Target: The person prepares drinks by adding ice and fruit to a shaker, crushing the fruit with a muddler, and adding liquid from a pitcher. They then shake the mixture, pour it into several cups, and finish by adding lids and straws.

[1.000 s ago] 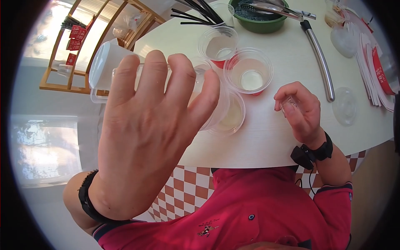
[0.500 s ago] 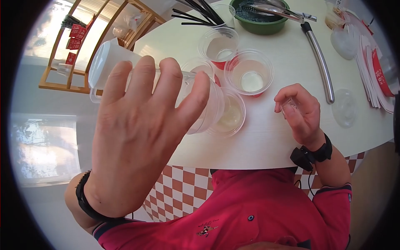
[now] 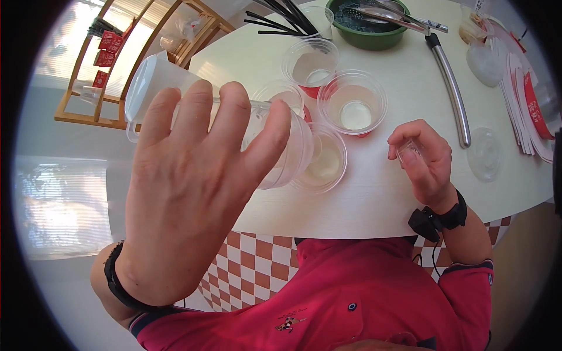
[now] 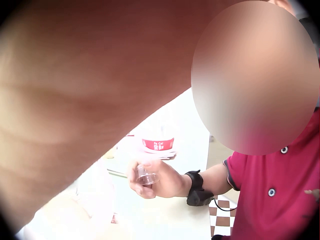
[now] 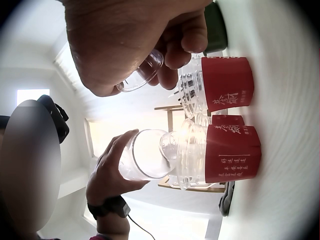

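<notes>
My left hand [image 3: 187, 193] grips a clear plastic jug [image 3: 281, 155], tipped on its side. Its mouth overlaps the nearest of several clear cups, a cup [image 3: 329, 167] with pale contents. In the right wrist view, that jug [image 5: 146, 159] leans with its rim close over the cups in red sleeves [image 5: 232, 152]. A small clear cup [image 3: 410, 151] is pinched between the thumb and fingers of my right hand [image 3: 430, 164], to the right of the big cups. The left wrist view shows this small cup [image 4: 147, 177] too, partly covered by fingers.
A green basin [image 3: 372, 40] with metal utensils stands at the back, beside black straws [image 3: 293, 20]. A metal-handled tool [image 3: 451, 88], a clear lid [image 3: 485, 155] and paper sleeves [image 3: 518, 99] lie to the right. Behind my left hand is a white lidded tub [image 3: 149, 79].
My left hand has drawn back a little to the left with the tipped jug, showing more of the cups behind it. The right hand stays nearly still with the small cup.
</notes>
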Available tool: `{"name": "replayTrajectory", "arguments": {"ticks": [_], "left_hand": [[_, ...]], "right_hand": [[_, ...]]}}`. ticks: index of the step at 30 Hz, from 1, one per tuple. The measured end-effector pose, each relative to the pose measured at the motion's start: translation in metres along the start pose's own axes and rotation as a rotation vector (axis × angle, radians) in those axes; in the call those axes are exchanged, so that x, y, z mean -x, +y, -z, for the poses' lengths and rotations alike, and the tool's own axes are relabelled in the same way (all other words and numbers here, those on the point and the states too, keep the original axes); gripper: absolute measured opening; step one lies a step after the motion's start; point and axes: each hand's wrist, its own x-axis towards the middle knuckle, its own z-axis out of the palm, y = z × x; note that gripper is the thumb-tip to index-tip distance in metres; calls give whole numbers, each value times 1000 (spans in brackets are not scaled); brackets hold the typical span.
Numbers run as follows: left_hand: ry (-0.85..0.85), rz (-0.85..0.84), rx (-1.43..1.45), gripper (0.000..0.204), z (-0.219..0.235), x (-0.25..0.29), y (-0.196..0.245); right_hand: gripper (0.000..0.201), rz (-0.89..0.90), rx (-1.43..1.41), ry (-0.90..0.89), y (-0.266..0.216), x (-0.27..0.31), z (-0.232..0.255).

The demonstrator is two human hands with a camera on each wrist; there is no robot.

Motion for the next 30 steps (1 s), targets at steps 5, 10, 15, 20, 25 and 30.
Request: {"name": "replayTrajectory", "arguments": {"ticks": [5,10,15,20,25,30], "left_hand": [[83,24,3,60,1,2,-8],[22,9,45,59,2,6,-6],[2,24,34,60,3,9,-3],[11,15,43,60,4,10,-5],[-53,18,23,59,2,10,-1],[-16,17,33,59,3,11,-3]], "right_hand": [[12,-14,-4,7,-3,0,-1],[12,7,-4,9,-1,-1,-1],[13,-6,7,2,-1,0,0],[14,-8,13,-4,-1,0,1],[14,-7,-9,3,-1,0,0],[14,-28,26,0,-3,0,1]]}}
